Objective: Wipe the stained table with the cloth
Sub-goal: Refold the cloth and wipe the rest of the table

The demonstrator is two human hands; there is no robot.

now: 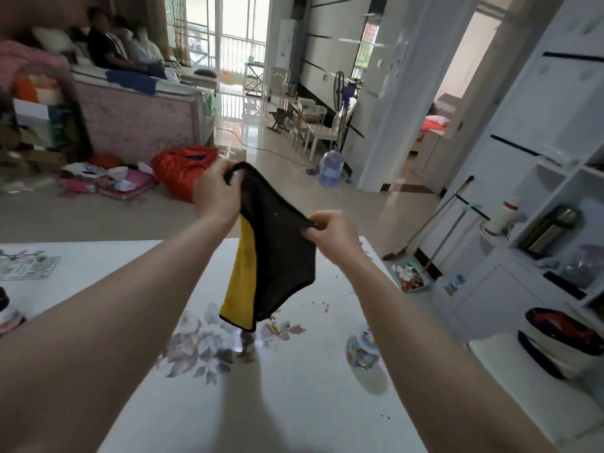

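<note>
A cloth (pixel 277 253), dark grey on one face and yellow on the other, hangs in the air above the white table (pixel 294 403). My left hand (pixel 215 194) grips its upper left corner. My right hand (pixel 333 233) pinches the upper right edge. The cloth's lower tip dangles just over the table's flower print. Small brown crumbs and stains (pixel 313 305) lie scattered on the table under and to the right of the cloth, with a few yellowish scraps (pixel 273 326) near its tip.
A small patterned lid or container (pixel 362 349) sits on the table at right. A printed card (pixel 26 264) and a dark jar (pixel 6 313) lie at the left edge. A bowl (pixel 562 341) rests on a white stool at right. Broom, dustpan and shelves stand beyond.
</note>
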